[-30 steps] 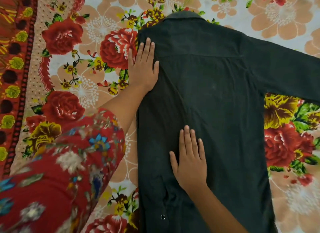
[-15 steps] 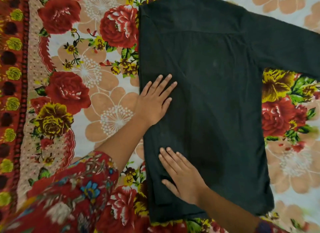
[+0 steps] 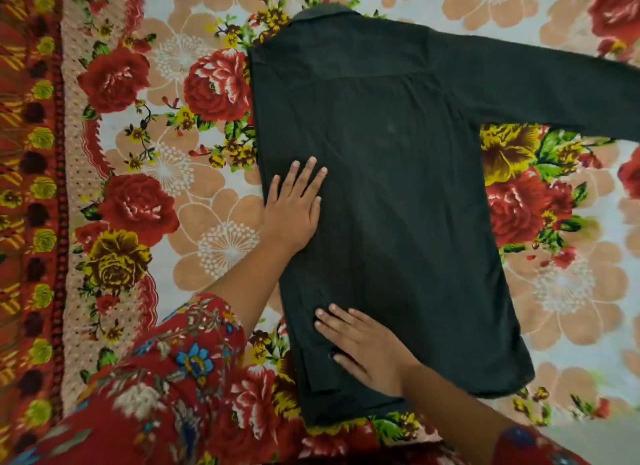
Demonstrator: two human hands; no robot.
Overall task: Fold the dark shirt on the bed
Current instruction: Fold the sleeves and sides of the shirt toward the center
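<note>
The dark shirt (image 3: 398,187) lies back-up on the bed, collar at the top. Its left side is folded in, giving a straight left edge; the right sleeve stretches out to the upper right. My left hand (image 3: 294,205) rests flat on the folded left edge at mid-length, fingers apart and pointing up-right. My right hand (image 3: 363,347) presses flat near the lower left of the shirt, fingers pointing left. Neither hand grips the cloth.
The bed is covered by a floral bedsheet (image 3: 207,239) with red roses and peach flowers, and a dark red patterned border (image 3: 31,187) runs down the left. My red floral sleeve (image 3: 156,378) fills the lower left.
My left hand slid down the folded left edge from the shoulder to mid-length. My right hand moved down and turned toward the hem. The view shifted.
</note>
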